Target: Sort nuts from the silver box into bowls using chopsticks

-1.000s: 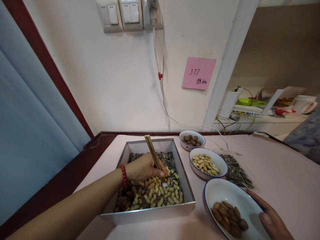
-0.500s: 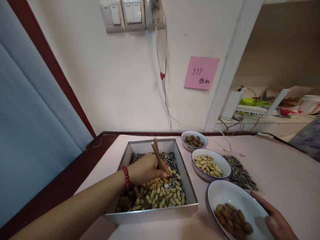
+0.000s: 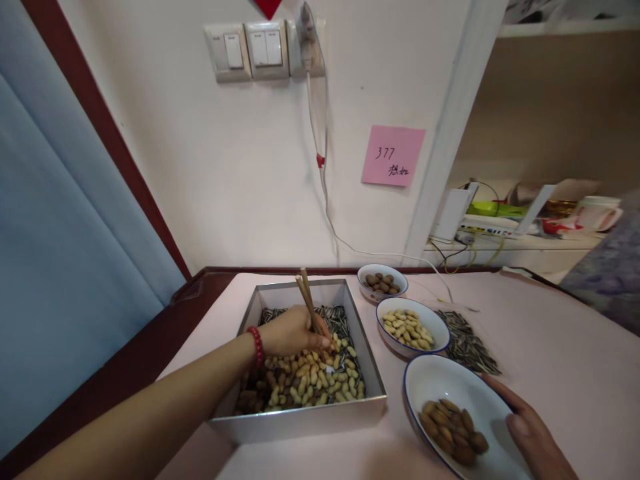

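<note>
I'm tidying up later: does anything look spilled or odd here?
The striped seeds beside the peanut bowl look odd, lying outside any bowl; I can't tell whether they're bagged. A white patch shows among the peanuts in the box.

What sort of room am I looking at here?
Probably a room in a home or small office: a pale blue cloth curtain, white plastic wall switches and a cluttered white shelf suggest it.
</note>
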Demonstrator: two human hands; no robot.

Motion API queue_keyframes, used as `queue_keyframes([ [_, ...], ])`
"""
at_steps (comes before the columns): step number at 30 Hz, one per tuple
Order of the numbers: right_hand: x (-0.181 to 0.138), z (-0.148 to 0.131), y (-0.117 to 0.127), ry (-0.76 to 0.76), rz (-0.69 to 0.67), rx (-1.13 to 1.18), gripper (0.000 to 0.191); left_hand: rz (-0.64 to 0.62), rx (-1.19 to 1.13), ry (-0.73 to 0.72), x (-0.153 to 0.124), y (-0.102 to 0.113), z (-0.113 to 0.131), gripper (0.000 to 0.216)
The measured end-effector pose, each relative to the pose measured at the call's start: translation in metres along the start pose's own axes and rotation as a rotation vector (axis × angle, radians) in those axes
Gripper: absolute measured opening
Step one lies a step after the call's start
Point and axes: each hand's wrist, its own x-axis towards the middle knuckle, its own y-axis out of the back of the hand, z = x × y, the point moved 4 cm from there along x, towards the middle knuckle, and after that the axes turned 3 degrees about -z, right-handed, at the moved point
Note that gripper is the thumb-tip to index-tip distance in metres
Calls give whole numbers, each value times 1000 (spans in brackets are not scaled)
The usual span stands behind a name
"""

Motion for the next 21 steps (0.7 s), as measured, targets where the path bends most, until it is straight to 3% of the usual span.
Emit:
queue_keyframes([
  [2,-1,2,-4,-65,-33,85,55,2,-134,45,-2,5,2,17],
  [5,-1,-1,-7,-47,-34,83,59,34,-279,70,-15,19,14,27],
  [9,-2,-8,-10,-73,-8,121,63,98,-392,4,-35,39,41,32],
  [12,-1,-15,-11,-98,-33,154,65,126,-472,-48,-31,44,65,30],
  [17,-4,-29,-13,-89,9,124,64,113,-520,-164,21,14,112,22],
  [21,-9,-39,-16,-72,24,136,64,137,-329,-151,72,-24,127,13],
])
